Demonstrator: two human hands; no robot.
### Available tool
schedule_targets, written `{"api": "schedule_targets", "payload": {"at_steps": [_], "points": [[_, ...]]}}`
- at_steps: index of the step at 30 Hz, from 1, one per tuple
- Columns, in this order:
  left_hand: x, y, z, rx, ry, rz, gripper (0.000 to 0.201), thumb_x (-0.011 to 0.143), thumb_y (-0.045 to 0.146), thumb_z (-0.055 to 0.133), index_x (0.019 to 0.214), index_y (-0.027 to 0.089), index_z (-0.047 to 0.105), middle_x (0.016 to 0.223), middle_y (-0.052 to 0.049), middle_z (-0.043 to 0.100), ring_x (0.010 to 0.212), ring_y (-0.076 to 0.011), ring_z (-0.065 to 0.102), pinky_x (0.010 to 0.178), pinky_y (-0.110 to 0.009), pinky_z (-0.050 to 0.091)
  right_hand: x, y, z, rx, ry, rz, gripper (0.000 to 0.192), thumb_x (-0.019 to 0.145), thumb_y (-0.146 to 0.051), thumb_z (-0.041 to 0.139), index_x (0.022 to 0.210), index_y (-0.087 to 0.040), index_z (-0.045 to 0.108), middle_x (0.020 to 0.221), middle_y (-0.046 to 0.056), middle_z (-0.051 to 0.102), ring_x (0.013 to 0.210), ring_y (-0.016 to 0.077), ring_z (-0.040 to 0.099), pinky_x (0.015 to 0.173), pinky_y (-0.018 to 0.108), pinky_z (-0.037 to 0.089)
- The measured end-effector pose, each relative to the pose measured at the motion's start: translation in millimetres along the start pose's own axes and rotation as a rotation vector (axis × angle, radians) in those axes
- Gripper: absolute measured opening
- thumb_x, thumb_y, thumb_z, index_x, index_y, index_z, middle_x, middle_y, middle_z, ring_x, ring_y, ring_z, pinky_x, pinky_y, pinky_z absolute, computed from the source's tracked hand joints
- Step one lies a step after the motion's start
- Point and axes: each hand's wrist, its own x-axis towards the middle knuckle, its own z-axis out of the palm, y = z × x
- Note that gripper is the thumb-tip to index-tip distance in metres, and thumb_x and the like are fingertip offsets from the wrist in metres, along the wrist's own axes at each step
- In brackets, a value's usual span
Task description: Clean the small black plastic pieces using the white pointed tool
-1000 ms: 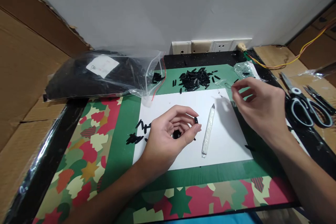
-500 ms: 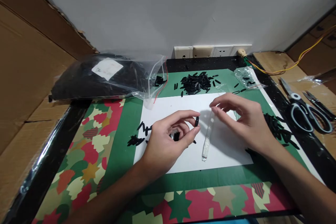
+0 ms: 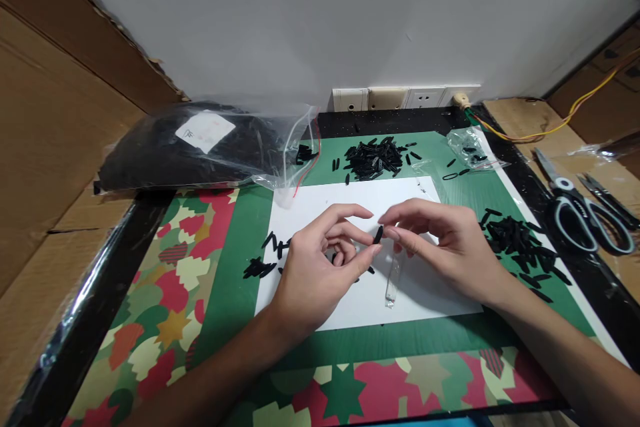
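Note:
A small slim black piece (image 3: 379,235) stands tilted between the thumb and fingertips of my left hand (image 3: 320,257), whose index finger is raised off it. From the right, my right hand (image 3: 445,243) brings its thumb and index fingertip up against the top of that piece. Its fingers are pinched, and whatever tiny thing may be between them is hidden. Under the hands lies a white sheet (image 3: 430,293), with a narrow clear plastic sleeve (image 3: 393,287) on it, partly covered by my right fingers. Several black pieces (image 3: 259,268) lie left of my left hand.
Loose black pieces form a heap (image 3: 375,159) at the back and another pile (image 3: 520,240) at the right. A large zip bag (image 3: 225,153) fills the back left. Scissors (image 3: 575,207), pliers (image 3: 607,200) and a small clear bag (image 3: 470,149) lie at the right.
My right hand has moved left and slightly down, from above the plastic sleeve to the black piece. In my left fingers the piece now leans more, and the index finger has lifted off.

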Motion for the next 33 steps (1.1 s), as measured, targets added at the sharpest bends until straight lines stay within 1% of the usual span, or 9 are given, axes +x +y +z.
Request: {"api": "schedule_targets", "payload": {"at_steps": [2,4,7,10,15,21,27,33], "points": [[0.0,-0.2,0.2,-0.002,0.007,-0.002,0.036,0.086,0.019,0.087,0.118,0.021,0.072,0.083,-0.001,0.078,0.057,-0.0082,0.055,0.054,-0.019,0.044,0.9,0.0,-1.0,-0.017,-0.016,0.001,0.009,0.105,-0.029,0.073,0.103,-0.022,0.078,0.092,0.002,0.078,0.077,0.0158,0.073,0.063,0.027,0.053],[0.2,-0.2,0.0,-0.004,0.024,0.008,0.033,0.087,0.023,0.088,0.116,0.021,0.072,0.084,-0.002,0.079,0.058,-0.0088,0.056,0.055,-0.02,0.045,2.0,-0.2,-2.5,-0.018,-0.009,0.005,0.01,0.104,-0.029,0.074,0.099,-0.021,0.078,0.088,0.002,0.077,0.073,0.0146,0.07,0.06,0.026,0.051],[0.8,-0.5,-0.6,0.008,0.058,0.034,0.029,0.088,0.028,0.089,0.113,0.021,0.074,0.085,-0.003,0.079,0.067,-0.0131,0.067,0.057,-0.021,0.049,3.3,-0.7,-4.3,0.002,-0.007,0.022,0.011,0.103,-0.029,0.075,0.096,-0.02,0.077,0.083,0.001,0.075,0.067,0.0125,0.066,0.057,0.025,0.048],[0.8,-0.9,-1.2,0.019,0.083,0.06,0.027,0.088,0.029,0.09,0.11,0.021,0.077,0.089,-0.004,0.079,0.077,-0.0166,0.074,0.061,-0.023,0.053,3.0,-0.9,-4.7,0.043,-0.01,0.044,0.014,0.102,-0.031,0.077,0.095,-0.02,0.076,0.079,-0.001,0.073,0.064,0.0109,0.064,0.058,0.023,0.048],[0.0,-0.1,-1.9,0.012,0.117,0.095,0.018,0.088,0.026,0.09,0.102,0.021,0.08,0.096,-0.004,0.079,0.075,-0.0134,0.069,0.064,-0.023,0.054,1.3,-1.0,-3.7,0.132,-0.014,0.053,0.013,0.1,-0.03,0.081,0.094,-0.02,0.076,0.076,-0.002,0.072,0.064,0.0099,0.064,0.061,0.022,0.05],[2.8,2.1,-2.6,0.008,0.104,0.076,0.011,0.089,0.027,0.088,0.095,0.02,0.083,0.087,-0.003,0.078,0.071,-0.0136,0.067,0.061,-0.023,0.053,2.8,-1.2,-1.5,0.137,-0.011,0.062,0.018,0.102,-0.034,0.079,0.093,-0.019,0.076,0.076,-0.001,0.071,0.064,0.0117,0.064,0.06,0.024,0.051],[3.5,1.8,-2.1,0.005,0.11,0.077,0.008,0.088,0.026,0.089,0.093,0.022,0.084,0.085,-0.002,0.079,0.072,-0.0132,0.069,0.064,-0.023,0.055,2.5,-2.1,-1.3,0.144,-0.013,0.055,0.021,0.102,-0.037,0.078,0.093,-0.019,0.075,0.076,0.001,0.071,0.063,0.0128,0.064,0.06,0.025,0.052],[3.5,3.2,-2.3,-0.026,0.105,0.054,0.007,0.087,0.024,0.09,0.09,0.023,0.084,0.085,0.0,0.08,0.077,-0.0134,0.073,0.07,-0.021,0.058,1.2,-1.7,0.4,0.129,-0.027,0.054,0.015,0.105,-0.03,0.074,0.094,-0.019,0.075,0.077,0.0,0.071,0.065,0.0124,0.064,0.061,0.025,0.05]]}}
